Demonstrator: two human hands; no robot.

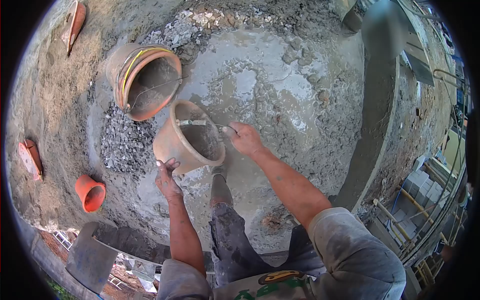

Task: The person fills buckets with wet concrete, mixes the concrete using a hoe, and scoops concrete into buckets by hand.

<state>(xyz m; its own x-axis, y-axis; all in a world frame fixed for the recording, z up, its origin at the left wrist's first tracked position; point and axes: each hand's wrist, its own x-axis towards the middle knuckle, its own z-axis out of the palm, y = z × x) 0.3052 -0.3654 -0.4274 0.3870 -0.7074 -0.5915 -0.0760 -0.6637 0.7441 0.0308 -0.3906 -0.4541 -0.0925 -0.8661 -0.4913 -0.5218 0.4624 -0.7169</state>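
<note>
An orange-brown bucket (pixel 170 145), smeared with grey, is tilted with its mouth to the right, over wet ground in front of my legs. My right hand (pixel 243 138) is closed on its thin wire handle, right of the rim. My left hand (pixel 167 177) touches the bucket's lower left side, with its fingers partly spread. Just behind it lies a larger stack of buckets (pixel 117 75) on its side, with a yellow band and a wire handle. Grey gravel (pixel 125 142) lies left of the held bucket.
Wet grey mix (pixel 295 105) covers the ground ahead. A small orange bucket (pixel 91 193) lies at the left, with reddish pans (pixel 31 159) beyond. A low curved wall (pixel 372 125) runs along the right. A blurred person (pixel 384 27) is at the upper right. Poles and blocks (pixel 420 185) lie farther right.
</note>
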